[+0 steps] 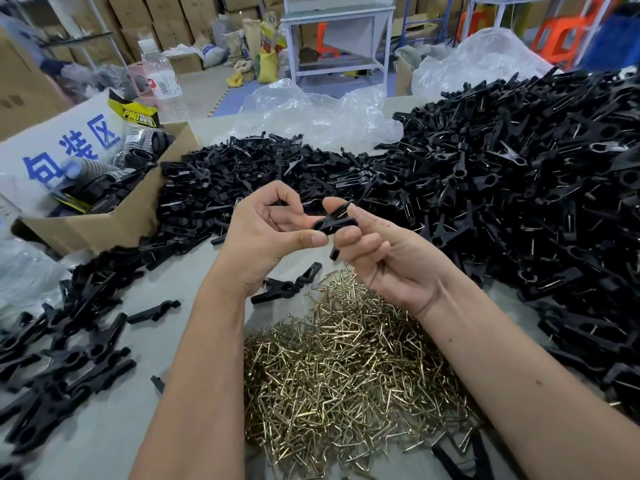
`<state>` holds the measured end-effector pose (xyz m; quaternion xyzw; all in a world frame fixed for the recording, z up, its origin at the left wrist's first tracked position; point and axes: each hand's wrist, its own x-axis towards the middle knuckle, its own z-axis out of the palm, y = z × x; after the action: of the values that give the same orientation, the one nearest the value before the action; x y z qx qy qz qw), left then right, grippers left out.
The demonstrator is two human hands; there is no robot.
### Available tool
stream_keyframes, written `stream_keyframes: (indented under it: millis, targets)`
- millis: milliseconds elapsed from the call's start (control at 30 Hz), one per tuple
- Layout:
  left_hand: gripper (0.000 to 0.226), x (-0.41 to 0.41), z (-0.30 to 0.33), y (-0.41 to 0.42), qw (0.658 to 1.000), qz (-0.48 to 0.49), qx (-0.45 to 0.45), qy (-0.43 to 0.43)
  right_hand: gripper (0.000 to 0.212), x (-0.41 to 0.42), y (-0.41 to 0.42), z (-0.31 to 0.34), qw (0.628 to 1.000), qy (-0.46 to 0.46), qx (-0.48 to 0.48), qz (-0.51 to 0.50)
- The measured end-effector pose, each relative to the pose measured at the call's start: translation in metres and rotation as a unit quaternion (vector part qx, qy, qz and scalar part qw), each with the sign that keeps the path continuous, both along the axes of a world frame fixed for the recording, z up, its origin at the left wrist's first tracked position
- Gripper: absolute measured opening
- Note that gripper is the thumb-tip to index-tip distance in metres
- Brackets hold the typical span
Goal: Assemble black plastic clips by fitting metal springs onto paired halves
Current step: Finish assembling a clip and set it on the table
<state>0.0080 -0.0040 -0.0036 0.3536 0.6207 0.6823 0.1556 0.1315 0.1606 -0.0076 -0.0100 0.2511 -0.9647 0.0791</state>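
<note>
While both hands are meeting above the table, we are holding one black clip between them, over the far edge of the spring pile. Our left hand is pinching the clip's left end with thumb and curled fingers; our right hand is gripping the right end, thumb on top, fingers curled under. We cannot tell if a spring is already seated, the clip is too dark. Loose halves are lying far and left, finished-looking clips are heaped on the right, and a cardboard box is sitting far left. To do this step well, we are probably needing to keep the two halves lined up at the pivot, hold them squeezed firm, and slide the spring on straight so neither leg is slipping off. A spare pair is waiting just near the left wrist.
</note>
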Motion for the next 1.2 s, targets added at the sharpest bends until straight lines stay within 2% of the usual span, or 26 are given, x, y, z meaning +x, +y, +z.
stream_keyframes:
  millis: [233, 367, 433, 567, 633, 700, 767, 833, 867, 967, 1000, 1067, 1100, 1133, 1200]
  targets:
    - [0.047, 0.005, -0.002, 0.005, 0.999, 0.021, -0.021, 0.04, 0.023, 0.002, 0.005, 0.001, 0.997, -0.038, -0.065, 0.021]
    - [0.05, 0.003, -0.002, 0.008, 0.996, 0.042, -0.053, 0.054, 0.027, 0.001, 0.004, 0.003, 0.999, 0.005, 0.017, -0.043]
    - [0.048, 0.001, -0.004, 0.008, 0.99, 0.056, -0.105, 0.08, 0.027, 0.0, 0.005, 0.006, 0.99, 0.012, 0.091, -0.105]
    - [0.032, -0.008, -0.014, 0.012, 0.923, 0.191, -0.259, 0.211, 0.038, -0.002, 0.017, 0.016, 0.922, -0.007, 0.259, -0.286]
    - [0.041, -0.012, -0.017, 0.013, 0.884, 0.203, -0.334, 0.256, 0.062, -0.001, 0.023, 0.02, 0.889, 0.011, 0.271, -0.369]
    - [0.055, -0.015, -0.021, 0.013, 0.847, 0.193, -0.419, 0.264, 0.079, -0.001, 0.027, 0.02, 0.852, 0.016, 0.312, -0.42]
    - [0.057, -0.017, -0.026, 0.013, 0.829, 0.172, -0.471, 0.248, 0.077, -0.003, 0.025, 0.018, 0.81, -0.006, 0.382, -0.444]
    - [0.048, -0.019, -0.028, 0.014, 0.821, 0.163, -0.488, 0.249, 0.059, -0.007, 0.02, 0.015, 0.759, -0.014, 0.479, -0.441]
    - [0.04, -0.02, -0.028, 0.014, 0.823, 0.17, -0.48, 0.253, 0.049, -0.009, 0.016, 0.014, 0.719, -0.007, 0.544, -0.432]
    - [0.012, -0.022, -0.026, 0.013, 0.847, 0.191, -0.422, 0.26, 0.024, -0.022, 0.003, 0.012, 0.553, 0.027, 0.733, -0.395]
    - [0.015, -0.021, -0.025, 0.012, 0.858, 0.188, -0.402, 0.258, 0.023, -0.029, -0.001, 0.012, 0.491, 0.046, 0.789, -0.366]
    - [0.027, -0.021, -0.026, 0.012, 0.885, 0.178, -0.363, 0.23, 0.036, -0.047, -0.006, 0.012, 0.36, 0.069, 0.889, -0.273]
    - [0.031, -0.021, -0.027, 0.011, 0.892, 0.181, -0.354, 0.218, 0.048, -0.057, -0.007, 0.012, 0.315, 0.059, 0.922, -0.22]
    - [0.033, -0.021, -0.026, 0.011, 0.894, 0.186, -0.348, 0.212, 0.06, -0.066, -0.007, 0.014, 0.286, 0.041, 0.943, -0.167]
    - [0.035, -0.022, -0.026, 0.008, 0.899, 0.198, -0.329, 0.209, 0.075, -0.084, -0.006, 0.015, 0.258, 0.019, 0.963, -0.074]
